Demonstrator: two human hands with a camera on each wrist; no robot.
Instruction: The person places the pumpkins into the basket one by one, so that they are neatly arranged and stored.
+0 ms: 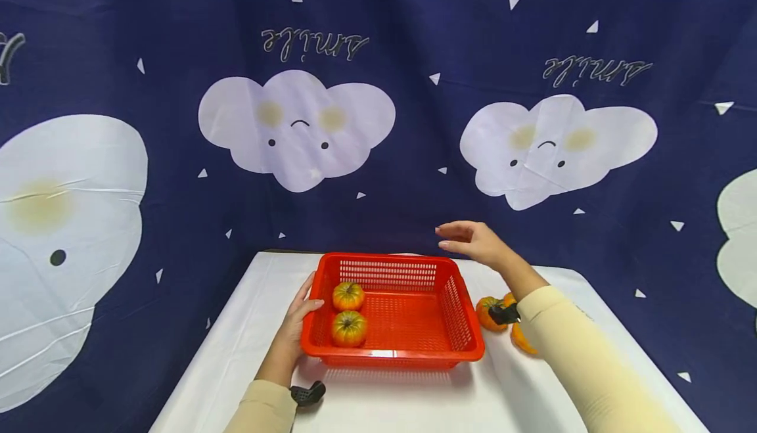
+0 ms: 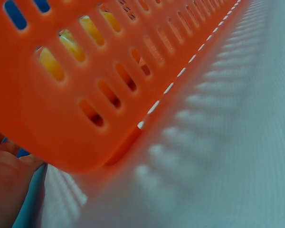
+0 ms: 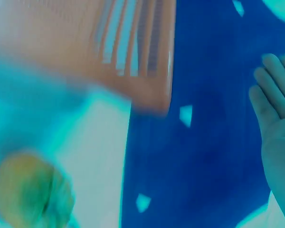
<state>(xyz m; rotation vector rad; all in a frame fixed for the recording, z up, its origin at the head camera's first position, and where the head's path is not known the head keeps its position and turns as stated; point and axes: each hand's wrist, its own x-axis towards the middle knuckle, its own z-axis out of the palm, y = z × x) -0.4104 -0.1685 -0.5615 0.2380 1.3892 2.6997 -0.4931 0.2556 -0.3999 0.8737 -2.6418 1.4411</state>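
Note:
A red plastic basket (image 1: 402, 355) with slotted walls stands on the white table. Two small orange-and-green pumpkins (image 1: 349, 328) lie inside it along its left side. My left hand (image 1: 294, 328) holds the basket's left wall, thumb over the rim and fingers along the outside. In the left wrist view, that hand (image 2: 8, 183) shows at the lower left beside the basket's corner. Raised above the basket's back right corner, my right hand (image 1: 476, 242) holds nothing. Its fingers look extended in the right wrist view, with the palm (image 3: 281, 137) showing.
More small pumpkins (image 1: 488, 315) lie on the table right of the basket, partly hidden by the right forearm. Behind the table (image 1: 378, 407) hangs a dark blue cloth (image 1: 414, 209) printed with clouds. Each wrist carries a black strap piece (image 1: 309, 394).

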